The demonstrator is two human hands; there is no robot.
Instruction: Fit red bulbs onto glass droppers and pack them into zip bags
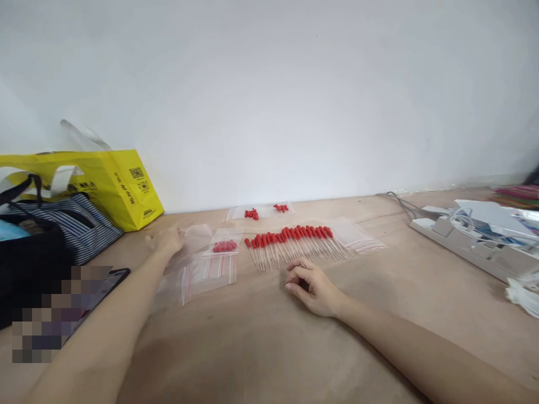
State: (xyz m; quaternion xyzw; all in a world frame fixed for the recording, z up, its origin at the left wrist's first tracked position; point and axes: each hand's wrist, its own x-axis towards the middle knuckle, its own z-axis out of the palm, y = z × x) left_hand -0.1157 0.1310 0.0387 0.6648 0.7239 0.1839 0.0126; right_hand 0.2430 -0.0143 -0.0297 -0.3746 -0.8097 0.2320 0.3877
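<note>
My left hand (167, 241) is stretched out at the left, beside the clear zip bags; motion blurs its fingers, and whether they hold anything cannot be made out. My right hand (314, 287) rests on the table, loosely curled with a gap between thumb and fingers and nothing seen in it. Just beyond it lies a row of thin pale sticks with red tips (290, 235), side by side. A small zip bag holding several red-tipped pieces (225, 246) lies left of the row, over flat clear zip bags (208, 276).
Farther back, more red tips (251, 214) lie on clear plastic by the wall. Another clear bag (362, 234) is right of the row. At left stand a yellow bag (126, 185), a striped pouch (86, 224) and a phone (113, 275); at right, a white power strip (457, 247) with cables.
</note>
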